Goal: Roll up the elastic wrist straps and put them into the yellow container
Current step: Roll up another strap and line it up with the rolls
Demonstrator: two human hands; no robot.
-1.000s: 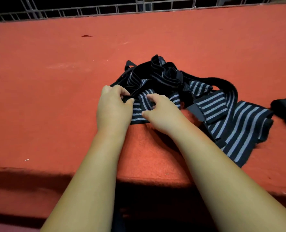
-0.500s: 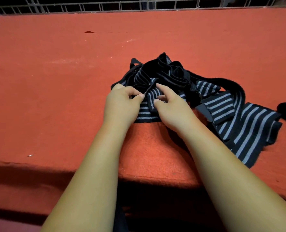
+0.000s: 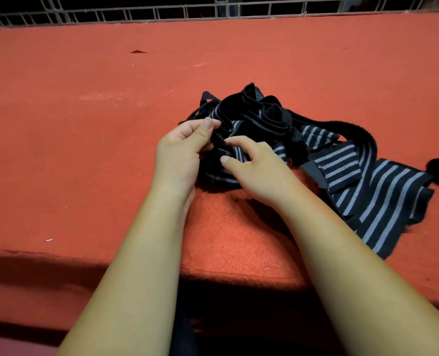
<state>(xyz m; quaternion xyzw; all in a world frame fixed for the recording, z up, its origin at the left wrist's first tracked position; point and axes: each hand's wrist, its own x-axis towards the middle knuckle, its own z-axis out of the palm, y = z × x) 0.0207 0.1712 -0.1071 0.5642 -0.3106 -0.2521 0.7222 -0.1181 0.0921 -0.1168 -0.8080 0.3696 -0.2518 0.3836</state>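
**While the straps are lying in a heap, both hands are holding one end**

Because the elastic wrist straps (image 3: 342, 170) are lying tangled in one soft heap on the red table (image 3: 84, 150), right of its middle and near the front edge, the person is working only at the heap's left side. The left hand (image 3: 180, 152) is pinching a strap end (image 3: 219, 140) between thumb and forefinger, in a narrow grip. The right hand (image 3: 259, 168) is curling its fingers round the same strap end just beside it and is holding the striped cloth.

I am judging the material as light, limp and stretchy, so a loose roll is likely springing open. Taking hold at the very end and rolling tightly is seeming safest. One fuzzy black length (image 3: 354, 127) is looping at the far right of the heap and may be catching on its neighbours. The yellow container is not showing in this view.
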